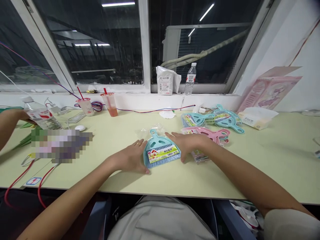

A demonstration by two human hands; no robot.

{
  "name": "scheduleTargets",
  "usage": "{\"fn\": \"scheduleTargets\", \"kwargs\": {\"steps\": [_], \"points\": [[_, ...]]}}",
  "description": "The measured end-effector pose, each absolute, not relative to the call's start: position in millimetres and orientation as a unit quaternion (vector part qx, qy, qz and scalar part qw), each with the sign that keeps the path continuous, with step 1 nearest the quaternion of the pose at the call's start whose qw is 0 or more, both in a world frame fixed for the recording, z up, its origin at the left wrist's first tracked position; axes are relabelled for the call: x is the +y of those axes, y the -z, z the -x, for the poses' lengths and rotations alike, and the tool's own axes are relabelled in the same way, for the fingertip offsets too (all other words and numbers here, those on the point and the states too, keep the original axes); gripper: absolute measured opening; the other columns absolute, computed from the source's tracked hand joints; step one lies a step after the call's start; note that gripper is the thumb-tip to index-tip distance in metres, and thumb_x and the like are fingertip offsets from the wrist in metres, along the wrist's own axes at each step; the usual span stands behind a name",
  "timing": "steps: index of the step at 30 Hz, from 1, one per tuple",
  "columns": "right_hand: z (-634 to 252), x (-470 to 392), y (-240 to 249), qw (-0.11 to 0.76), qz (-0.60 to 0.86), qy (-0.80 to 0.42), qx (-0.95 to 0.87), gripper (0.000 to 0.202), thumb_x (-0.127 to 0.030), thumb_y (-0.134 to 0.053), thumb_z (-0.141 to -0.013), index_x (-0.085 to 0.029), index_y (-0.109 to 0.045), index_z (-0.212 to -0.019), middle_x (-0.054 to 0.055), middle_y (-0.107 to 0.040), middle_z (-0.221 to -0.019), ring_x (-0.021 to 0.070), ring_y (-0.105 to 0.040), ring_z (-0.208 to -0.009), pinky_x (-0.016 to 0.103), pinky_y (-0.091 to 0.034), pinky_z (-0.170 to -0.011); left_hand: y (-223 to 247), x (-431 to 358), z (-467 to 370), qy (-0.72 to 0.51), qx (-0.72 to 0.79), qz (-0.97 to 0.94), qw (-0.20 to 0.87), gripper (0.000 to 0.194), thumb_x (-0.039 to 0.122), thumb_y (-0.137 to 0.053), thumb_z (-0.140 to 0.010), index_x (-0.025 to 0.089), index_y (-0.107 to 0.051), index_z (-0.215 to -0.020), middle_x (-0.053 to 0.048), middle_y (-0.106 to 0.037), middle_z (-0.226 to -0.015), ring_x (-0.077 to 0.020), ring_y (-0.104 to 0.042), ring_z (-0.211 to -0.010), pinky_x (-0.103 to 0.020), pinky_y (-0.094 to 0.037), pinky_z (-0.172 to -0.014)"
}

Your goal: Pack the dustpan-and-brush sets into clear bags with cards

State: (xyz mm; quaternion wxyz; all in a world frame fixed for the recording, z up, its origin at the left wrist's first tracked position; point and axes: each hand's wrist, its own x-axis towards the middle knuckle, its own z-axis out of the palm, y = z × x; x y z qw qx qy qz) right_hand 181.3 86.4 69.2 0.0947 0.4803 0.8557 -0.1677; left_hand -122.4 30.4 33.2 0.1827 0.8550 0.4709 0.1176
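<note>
A light-blue mini dustpan and brush set (163, 154), with a printed label card across its bristles, lies flat on the table in front of me, its handle pointing away. Clear plastic wrap shows around the handle. My left hand (132, 157) grips its left edge, thumb low near the bottom corner. On the opposite edge is my right hand (187, 144), fingers bent around that side. Just beyond my right hand lie pink dustpan sets (210, 133), partly hidden by it. Farther back are several more light-blue dustpan sets (221, 118), overlapping each other.
A tissue pack (257, 117) and pink box (272, 90) stand back right. Two drink cups (109, 104) and a water bottle (43, 115) are back left, beside another person's arm (10, 125). Cables (150, 111) run along the wall. The table's front edge (170, 195) is close to me.
</note>
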Motion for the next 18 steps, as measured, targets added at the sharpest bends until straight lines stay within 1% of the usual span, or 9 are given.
{"fn": "scheduleTargets", "kwargs": {"steps": [3,6,8,10,12,13,15,16,18], "points": [[-176,88,-62,0.099,-0.466,0.174,0.862,0.146,-0.032,-0.095,-0.047,-0.029,-0.009,-0.165,0.017,-0.021,-0.168,0.0343,-0.043,-0.143,0.036,-0.045,-0.105,-27,40,120,-0.109,0.472,-0.857,0.176,0.119,0.066,-0.085,-0.050,0.023,-0.041,-0.153,-0.020,-0.039,-0.160,-0.0458,-0.032,-0.149,-0.051,-0.034,-0.118],[-175,90,-61,0.085,-0.466,0.168,0.864,0.148,-0.029,-0.094,-0.047,-0.025,-0.006,-0.166,0.019,-0.017,-0.169,0.0353,-0.036,-0.147,0.036,-0.043,-0.108,-32,55,123,-0.082,0.462,-0.866,0.172,0.110,0.066,-0.081,-0.057,0.022,-0.043,-0.150,-0.019,-0.042,-0.158,-0.0432,-0.042,-0.143,-0.048,-0.040,-0.114],[-175,90,-64,0.092,-0.472,0.166,0.861,0.151,-0.031,-0.094,-0.048,-0.025,0.000,-0.166,0.019,-0.008,-0.171,0.0371,-0.030,-0.151,0.039,-0.041,-0.111,-40,66,125,-0.059,0.456,-0.872,0.170,0.101,0.064,-0.079,-0.063,0.023,-0.044,-0.149,-0.017,-0.047,-0.154,-0.0402,-0.048,-0.138,-0.046,-0.043,-0.111],[-175,90,-67,0.107,-0.478,0.162,0.856,0.153,-0.035,-0.093,-0.050,-0.027,0.008,-0.165,0.018,0.003,-0.171,0.0386,-0.022,-0.154,0.043,-0.040,-0.112,-47,76,127,-0.038,0.457,-0.871,0.174,0.096,0.059,-0.078,-0.065,0.023,-0.045,-0.148,-0.015,-0.050,-0.151,-0.0384,-0.051,-0.135,-0.044,-0.046,-0.108],[-174,91,-68,0.114,-0.480,0.166,0.854,0.154,-0.040,-0.092,-0.052,-0.027,0.013,-0.164,0.017,0.011,-0.171,0.0393,-0.017,-0.155,0.046,-0.038,-0.113,-51,85,128,-0.029,0.456,-0.870,0.185,0.095,0.055,-0.079,-0.066,0.023,-0.044,-0.148,-0.014,-0.052,-0.150,-0.0376,-0.052,-0.134,-0.043,-0.047,-0.107],[-175,92,-68,0.112,-0.479,0.172,0.853,0.155,-0.043,-0.092,-0.052,-0.028,0.014,-0.164,0.017,0.012,-0.171,0.0397,-0.016,-0.156,0.047,-0.038,-0.114,-52,89,128,-0.031,0.454,-0.870,0.191,0.097,0.054,-0.079,-0.066,0.023,-0.043,-0.150,-0.014,-0.051,-0.151,-0.0374,-0.051,-0.135,-0.043,-0.047,-0.107],[-176,96,-65,0.100,-0.475,0.184,0.855,0.156,-0.048,-0.092,-0.052,-0.028,0.013,-0.164,0.016,0.010,-0.171,0.0410,-0.017,-0.155,0.049,-0.036,-0.115,-50,95,129,-0.047,0.449,-0.870,0.200,0.104,0.054,-0.080,-0.066,0.023,-0.037,-0.155,-0.013,-0.046,-0.156,-0.0378,-0.047,-0.140,-0.045,-0.043,-0.113],[-177,99,-63,0.091,-0.472,0.187,0.857,0.156,-0.049,-0.093,-0.051,-0.028,0.012,-0.164,0.016,0.006,-0.172,0.0417,-0.019,-0.154,0.049,-0.035,-0.116,-47,97,130,-0.055,0.447,-0.869,0.204,0.109,0.056,-0.080,-0.066,0.023,-0.033,-0.158,-0.014,-0.040,-0.161,-0.0384,-0.042,-0.144,-0.046,-0.039,-0.117],[-179,104,-57,0.069,-0.459,0.186,0.866,0.153,-0.048,-0.093,-0.051,-0.028,0.006,-0.165,0.017,-0.007,-0.171,0.0416,-0.026,-0.152,0.048,-0.035,-0.116,-39,100,132,-0.063,0.445,-0.869,0.209,0.114,0.061,-0.079,-0.068,0.023,-0.027,-0.162,-0.014,-0.028,-0.167,-0.0388,-0.029,-0.152,-0.049,-0.029,-0.123]]}}
